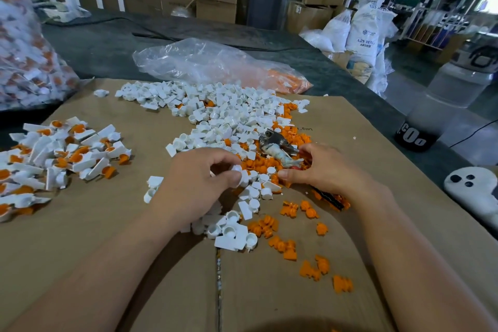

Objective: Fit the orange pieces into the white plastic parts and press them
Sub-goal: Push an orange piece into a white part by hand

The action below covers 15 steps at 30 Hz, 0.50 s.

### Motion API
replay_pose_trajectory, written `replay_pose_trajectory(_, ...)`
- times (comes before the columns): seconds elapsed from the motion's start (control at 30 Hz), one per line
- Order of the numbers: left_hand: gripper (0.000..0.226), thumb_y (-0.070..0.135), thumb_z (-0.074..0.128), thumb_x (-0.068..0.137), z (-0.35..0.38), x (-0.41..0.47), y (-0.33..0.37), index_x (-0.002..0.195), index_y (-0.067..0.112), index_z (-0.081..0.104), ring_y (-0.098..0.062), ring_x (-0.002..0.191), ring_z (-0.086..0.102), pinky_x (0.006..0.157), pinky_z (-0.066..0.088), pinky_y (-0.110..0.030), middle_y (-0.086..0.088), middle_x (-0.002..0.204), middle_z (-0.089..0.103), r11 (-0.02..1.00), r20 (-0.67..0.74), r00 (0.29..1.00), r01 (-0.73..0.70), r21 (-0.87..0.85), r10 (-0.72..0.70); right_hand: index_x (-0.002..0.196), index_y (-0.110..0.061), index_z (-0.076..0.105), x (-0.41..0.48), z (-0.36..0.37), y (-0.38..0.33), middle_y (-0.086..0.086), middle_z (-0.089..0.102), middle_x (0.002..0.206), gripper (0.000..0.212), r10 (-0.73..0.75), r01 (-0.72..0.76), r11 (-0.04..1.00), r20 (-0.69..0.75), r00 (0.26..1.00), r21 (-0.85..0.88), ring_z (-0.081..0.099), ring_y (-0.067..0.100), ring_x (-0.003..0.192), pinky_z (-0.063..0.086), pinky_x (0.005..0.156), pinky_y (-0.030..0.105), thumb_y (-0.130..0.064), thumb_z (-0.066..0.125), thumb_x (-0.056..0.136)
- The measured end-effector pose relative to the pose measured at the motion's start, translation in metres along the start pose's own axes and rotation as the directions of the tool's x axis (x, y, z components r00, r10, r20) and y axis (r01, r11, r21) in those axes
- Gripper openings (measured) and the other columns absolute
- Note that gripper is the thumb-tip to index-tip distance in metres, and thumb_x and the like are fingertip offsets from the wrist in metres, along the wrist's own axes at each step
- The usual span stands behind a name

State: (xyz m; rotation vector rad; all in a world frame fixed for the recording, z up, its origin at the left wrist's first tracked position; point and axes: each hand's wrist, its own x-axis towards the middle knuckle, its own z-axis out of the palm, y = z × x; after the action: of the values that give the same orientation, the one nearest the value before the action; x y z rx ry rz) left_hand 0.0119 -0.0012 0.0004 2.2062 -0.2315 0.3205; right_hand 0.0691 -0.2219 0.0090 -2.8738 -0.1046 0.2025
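Observation:
My left hand pinches a white plastic part between thumb and fingers, just above the cardboard sheet. My right hand rests curled on the mixed heap, its fingers over orange pieces; what it holds is hidden. Loose white parts spread across the middle of the sheet. More orange pieces lie scattered at the front right. A pile of fitted white-and-orange parts sits at the left.
Metal pliers with a wrapped handle lie in the heap beyond my right hand. A clear bag with orange pieces lies at the back. A full bag of assembled parts stands far left. A white controller rests at the right edge.

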Motion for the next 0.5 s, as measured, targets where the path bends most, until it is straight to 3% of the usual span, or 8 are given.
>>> replay_pose_trajectory(0.13,0.017,0.020,0.068,0.082,-0.0039,0.0006,0.0049,0.080,0.036,0.063,0.016,0.054,0.052,0.046,0.036,-0.001,0.020,0.069,0.059,0.982,-0.002,0.994,0.106,-0.157,-0.108,0.139,-0.018,0.036,-0.0009,0.0001,-0.0012,0.004,0.038,0.142,0.097,0.012,-0.012,1.000,-0.015,1.000,0.013,0.037,0.022,0.127,0.036,0.097,0.037,-0.077,0.051,0.063)
replay_pose_trajectory(0.27,0.013,0.012,0.066,0.083,-0.0042,0.0024,0.0039,0.087,0.024,0.068,0.006,0.037,0.046,0.038,0.029,-0.003,0.021,0.045,0.054,0.937,0.039,0.984,0.178,-0.301,-0.174,0.139,-0.018,0.035,-0.0027,-0.0016,-0.0042,0.004,0.038,0.143,0.107,0.020,-0.020,1.000,-0.006,1.000,0.003,0.036,0.022,0.128,0.035,0.098,0.037,-0.082,0.042,0.054)
replay_pose_trajectory(0.5,0.023,0.003,0.066,0.081,-0.0050,0.0028,0.0032,0.079,0.026,0.067,0.003,0.035,0.046,0.037,0.030,-0.004,0.008,0.061,0.060,0.900,0.051,0.981,0.194,-0.390,-0.189,0.137,-0.019,0.038,-0.0041,-0.0029,-0.0068,0.004,0.040,0.140,0.085,-0.013,0.016,1.000,-0.097,0.995,0.027,0.039,0.021,0.126,0.036,0.096,0.037,-0.069,0.054,0.071)
